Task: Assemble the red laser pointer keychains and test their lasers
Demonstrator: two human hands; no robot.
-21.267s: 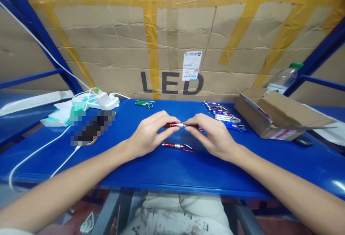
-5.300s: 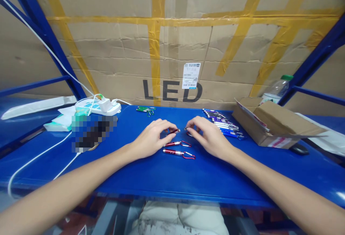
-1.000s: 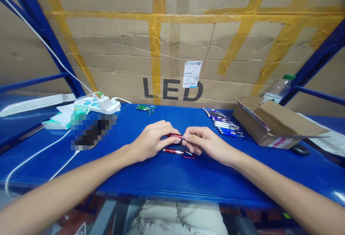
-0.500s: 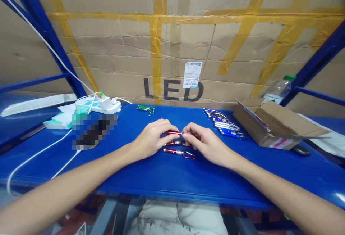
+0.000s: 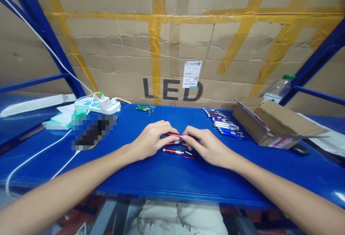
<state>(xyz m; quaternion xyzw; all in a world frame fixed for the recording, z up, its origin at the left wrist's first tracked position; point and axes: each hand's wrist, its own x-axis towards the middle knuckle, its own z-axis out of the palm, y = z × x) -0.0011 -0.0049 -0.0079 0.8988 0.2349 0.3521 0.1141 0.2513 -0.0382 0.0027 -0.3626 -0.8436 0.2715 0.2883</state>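
A slim red penlight [image 5: 174, 134] is held level just above the blue table. My left hand [image 5: 151, 138] pinches its barrel between thumb and fingers. At the other end, the fingertips of my right hand [image 5: 208, 144] are closed on its tip, hiding whatever clip is there. Right below, a second red penlight [image 5: 172, 143] lies partly covered by my hands. Nearest to me rests a third red penlight [image 5: 173, 151], with a red carabiner clip [image 5: 189, 155] at its right end.
Blue, purple, silver and dark penlights [image 5: 222, 123] lie in a row at right, beside an open cardboard box [image 5: 275, 123]. Green penlights [image 5: 145, 108] lie at the back. A power strip [image 5: 107, 107] with white cables and a blurred dark object [image 5: 94, 132] occupy the left.
Both hands have lowered very slightly with the red penlight, and the right fingertips have shifted a little on its end. The grip of both hands stays.
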